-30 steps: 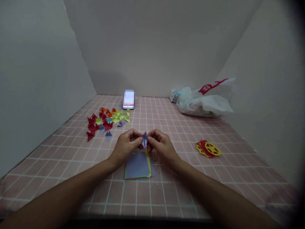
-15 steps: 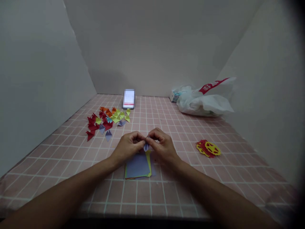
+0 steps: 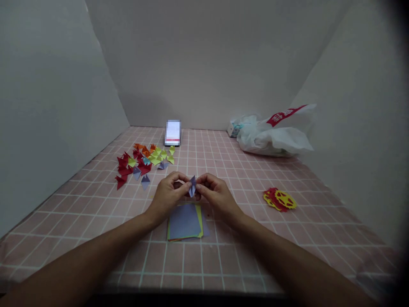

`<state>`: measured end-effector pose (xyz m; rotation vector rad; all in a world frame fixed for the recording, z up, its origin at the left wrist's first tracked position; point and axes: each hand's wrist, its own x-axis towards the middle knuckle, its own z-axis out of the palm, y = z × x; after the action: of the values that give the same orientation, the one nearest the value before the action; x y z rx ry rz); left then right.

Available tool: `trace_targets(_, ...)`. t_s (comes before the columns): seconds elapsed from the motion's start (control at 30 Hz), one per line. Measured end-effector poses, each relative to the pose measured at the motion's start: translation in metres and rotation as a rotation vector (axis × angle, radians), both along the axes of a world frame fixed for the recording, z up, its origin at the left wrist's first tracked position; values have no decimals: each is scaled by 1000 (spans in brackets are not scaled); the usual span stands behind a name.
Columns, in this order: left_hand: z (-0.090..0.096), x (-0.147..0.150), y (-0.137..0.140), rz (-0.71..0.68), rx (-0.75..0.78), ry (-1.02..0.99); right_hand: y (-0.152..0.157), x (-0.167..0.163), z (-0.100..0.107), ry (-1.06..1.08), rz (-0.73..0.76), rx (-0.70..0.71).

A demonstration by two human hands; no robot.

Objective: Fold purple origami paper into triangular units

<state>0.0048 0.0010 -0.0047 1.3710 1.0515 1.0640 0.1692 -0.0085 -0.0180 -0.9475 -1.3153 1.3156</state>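
Observation:
Between my two hands stands a small folded piece of purple paper (image 3: 192, 186), narrow and pointed at the top. My left hand (image 3: 169, 192) pinches its left side between thumb and fingers. On the other side my right hand (image 3: 217, 194) grips it with thumb and curled fingers. Just below my hands lies a stack of square paper sheets (image 3: 185, 222), purple on top with yellow, green and orange edges showing. Several folded paper pieces (image 3: 143, 165) in red, orange, yellow, blue and purple are spread at the left.
A phone (image 3: 173, 133) with a lit, blurred screen stands at the back. At the back right sit a white plastic bag (image 3: 275, 138) and a tissue box (image 3: 233, 128). Red and yellow cut-out shapes (image 3: 284, 199) lie to the right on the checked tablecloth (image 3: 243, 256).
The folded purple paper has been raised slightly and turned so its point stands upward. My hands have moved a little apart, showing more of it and of the stack.

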Motion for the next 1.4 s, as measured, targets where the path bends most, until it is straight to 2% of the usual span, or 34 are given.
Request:
trace_targets(0.13,-4,1,1,-43,8,-12,1,0,0,-7,-12,7)
trace_targets(0.4,-4,1,2,-41,25,-14,1,0,-1,23,3,-32)
trace_targets(0.63,-5,0,2,-77,38,47,1,0,-1,41,24,12)
trace_targets(0.77,-5,0,2,-94,14,2,1,0,-1,53,24,17)
trace_targets(0.97,-3,0,3,-149,-39,-106,1,-1,-1,122,36,-51)
trace_targets(1.23,-2,1,2,-109,-92,-177,2,-1,-4,168,61,-78)
trace_targets(1.4,0,1,2,-93,-73,-180,2,-1,-6,213,83,-112)
